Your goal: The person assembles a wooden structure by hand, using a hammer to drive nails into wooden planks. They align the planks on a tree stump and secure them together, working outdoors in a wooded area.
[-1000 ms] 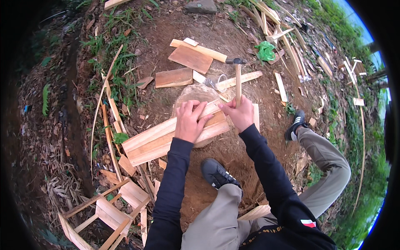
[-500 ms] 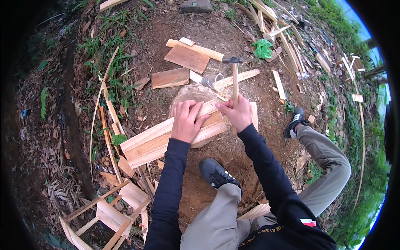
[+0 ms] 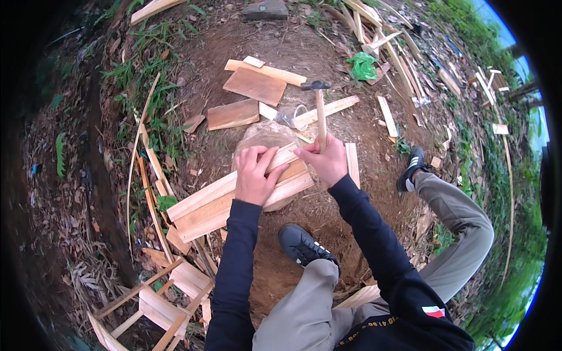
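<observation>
A long wooden piece of joined boards (image 3: 202, 219), with raised strips along both long sides, slants across a pale stump-like block (image 3: 266, 133). My left hand (image 3: 256, 175) grips it near its upper right end, fingers curled over the far strip and thumb toward the inner face. My right hand (image 3: 325, 161) is closed around the wooden handle of a hammer (image 3: 321, 114), its dark head pointing away from me. The right thumb and forefinger reach to the far strip's end; anything small between them is too hard to make out.
Beyond the block lie brown boards (image 3: 254, 86), a clear plastic cup (image 3: 298, 117) and a green plastic bag (image 3: 362, 66). A small wooden frame with slats (image 3: 161, 307) stands at the lower left. Scrap wood (image 3: 398, 58) is heaped at the far right. My shoe (image 3: 304, 243) is close below the block.
The whole scene has shifted slightly left in the view. Both hands keep nearly the same hold on the wooden piece and the hammer.
</observation>
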The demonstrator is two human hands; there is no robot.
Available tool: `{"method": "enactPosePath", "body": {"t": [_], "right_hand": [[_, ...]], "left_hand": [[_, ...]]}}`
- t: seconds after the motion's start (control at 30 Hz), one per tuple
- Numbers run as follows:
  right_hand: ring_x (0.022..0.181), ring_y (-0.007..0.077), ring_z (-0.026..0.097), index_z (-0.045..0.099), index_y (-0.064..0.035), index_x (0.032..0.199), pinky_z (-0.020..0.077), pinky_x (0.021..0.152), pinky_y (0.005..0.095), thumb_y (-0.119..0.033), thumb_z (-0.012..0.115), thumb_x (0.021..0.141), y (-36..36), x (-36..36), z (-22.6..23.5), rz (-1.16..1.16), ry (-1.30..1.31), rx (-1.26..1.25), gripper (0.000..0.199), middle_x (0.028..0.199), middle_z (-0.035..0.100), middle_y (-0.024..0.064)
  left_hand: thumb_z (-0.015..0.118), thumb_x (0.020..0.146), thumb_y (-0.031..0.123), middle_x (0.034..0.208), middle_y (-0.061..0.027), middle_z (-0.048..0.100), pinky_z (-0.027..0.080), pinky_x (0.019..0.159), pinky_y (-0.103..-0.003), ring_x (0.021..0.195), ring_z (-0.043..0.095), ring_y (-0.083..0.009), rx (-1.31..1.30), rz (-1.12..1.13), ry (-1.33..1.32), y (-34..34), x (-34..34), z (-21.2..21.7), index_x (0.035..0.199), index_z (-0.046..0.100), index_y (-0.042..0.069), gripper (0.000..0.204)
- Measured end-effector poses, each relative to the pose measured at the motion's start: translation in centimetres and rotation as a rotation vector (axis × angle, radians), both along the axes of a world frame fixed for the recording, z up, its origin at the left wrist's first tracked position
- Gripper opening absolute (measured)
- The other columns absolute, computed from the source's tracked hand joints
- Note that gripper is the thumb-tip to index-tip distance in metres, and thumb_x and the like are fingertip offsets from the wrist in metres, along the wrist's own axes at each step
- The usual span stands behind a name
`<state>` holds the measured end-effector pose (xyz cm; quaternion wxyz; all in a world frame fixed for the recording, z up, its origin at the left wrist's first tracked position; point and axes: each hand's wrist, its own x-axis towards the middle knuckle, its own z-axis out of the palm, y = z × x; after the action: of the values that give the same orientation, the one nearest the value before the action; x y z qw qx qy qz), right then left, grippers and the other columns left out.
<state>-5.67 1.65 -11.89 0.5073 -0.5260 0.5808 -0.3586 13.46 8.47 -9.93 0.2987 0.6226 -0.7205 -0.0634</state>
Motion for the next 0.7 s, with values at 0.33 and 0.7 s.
{"method": "enactPosePath", "body": {"t": [0.33, 0.7], "right_hand": [[0.068, 0.0086, 0.063, 0.072, -0.0053, 0.097, 0.0533, 0.066, 0.0270, -0.005, 0.083, 0.077, -0.3, 0.3, 1.2, 0.112, 0.064, -0.185, 0.023, 0.078, 0.068, 0.0001], [0.067, 0.0203, 0.063, 0.075, -0.0125, 0.097, 0.0532, 0.066, 0.0356, -0.009, 0.080, 0.077, -1.9, 0.0, 0.6, 0.243, 0.112, -0.141, 0.021, 0.071, 0.060, 0.0036]], "left_hand": [[0.083, 0.081, 0.028, 0.105, -0.0103, 0.060, 0.044, 0.093, -0.044, 0.104, 0.056, -0.0319, 0.101, 0.003, -0.023, -0.4, -0.5, 1.4, 0.115, 0.071, 0.006, 0.042], [0.081, 0.083, 0.031, 0.109, -0.0107, 0.060, 0.043, 0.095, -0.044, 0.107, 0.055, -0.0317, 0.027, -0.027, 0.038, -0.4, -0.2, -0.4, 0.116, 0.069, 0.005, 0.044]]}}
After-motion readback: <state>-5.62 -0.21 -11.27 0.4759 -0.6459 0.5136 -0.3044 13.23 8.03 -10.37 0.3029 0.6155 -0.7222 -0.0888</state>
